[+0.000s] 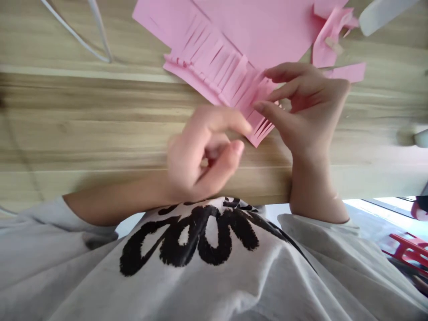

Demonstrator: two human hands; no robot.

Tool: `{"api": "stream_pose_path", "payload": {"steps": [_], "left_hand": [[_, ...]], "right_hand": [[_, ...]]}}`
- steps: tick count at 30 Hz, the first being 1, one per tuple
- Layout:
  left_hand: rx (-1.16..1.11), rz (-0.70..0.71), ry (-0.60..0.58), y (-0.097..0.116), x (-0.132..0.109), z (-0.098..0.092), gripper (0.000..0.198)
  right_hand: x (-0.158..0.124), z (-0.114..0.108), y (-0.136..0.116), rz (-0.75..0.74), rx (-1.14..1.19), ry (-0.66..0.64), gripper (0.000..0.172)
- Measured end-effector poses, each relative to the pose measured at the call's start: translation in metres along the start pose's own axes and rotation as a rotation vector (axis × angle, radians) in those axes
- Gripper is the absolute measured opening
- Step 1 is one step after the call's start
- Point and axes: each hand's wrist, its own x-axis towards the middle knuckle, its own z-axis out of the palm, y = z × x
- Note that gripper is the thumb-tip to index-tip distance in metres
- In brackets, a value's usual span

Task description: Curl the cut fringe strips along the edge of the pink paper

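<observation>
A pink paper sheet [230, 58] lies on the light wood table [100, 116], with a row of parallel slits forming a fringe of strips along its lower edge. My right hand [307, 107] pinches the end of this fringed part [257, 107] between thumb and fingers. My left hand [200, 156] is curled just below it, its index fingertip at the paper's lower corner. Nothing shows in its fingers. Pink paper scraps [329, 38] lie at the upper right, and a loose pink strip [347, 72] sits near my right hand.
A thin white cable [80, 35] lies at the upper left of the table, and a white object [384, 15] juts in at the upper right. Below the table edge are my grey sweatshirt [190, 236] with black lettering and a red stool [408, 252].
</observation>
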Motion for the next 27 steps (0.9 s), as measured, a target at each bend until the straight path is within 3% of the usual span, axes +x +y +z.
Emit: {"api": "stream_pose_path", "payload": {"steps": [4, 8, 11, 14, 19, 23, 27], "left_hand": [[-0.025, 0.014, 0.089, -0.018, 0.029, -0.012, 0.038], [-0.018, -0.056, -0.01, -0.029, 0.036, -0.016, 0.056], [-0.131, -0.117, -0.06, -0.033, 0.034, -0.014, 0.059], [-0.24, -0.124, -0.067, -0.036, 0.035, -0.011, 0.049], [-0.306, -0.12, -0.056, -0.036, 0.037, -0.011, 0.011], [-0.329, -0.124, -0.048, -0.036, 0.037, -0.011, 0.012], [-0.402, -0.096, -0.035, -0.038, 0.038, -0.01, 0.015]], "right_hand": [[-0.001, 0.001, -0.003, -0.015, 0.009, 0.058, 0.019], [-0.003, 0.003, -0.016, 0.147, 0.158, 0.001, 0.007], [-0.002, 0.006, -0.024, 0.274, 0.321, -0.1, 0.015], [-0.002, 0.009, -0.026, 0.368, 0.448, -0.193, 0.02], [-0.005, 0.011, -0.022, 0.345, 0.482, -0.201, 0.015], [-0.005, 0.008, -0.023, 0.304, 0.487, -0.257, 0.007], [-0.004, 0.005, -0.024, 0.238, 0.51, -0.379, 0.018]]}}
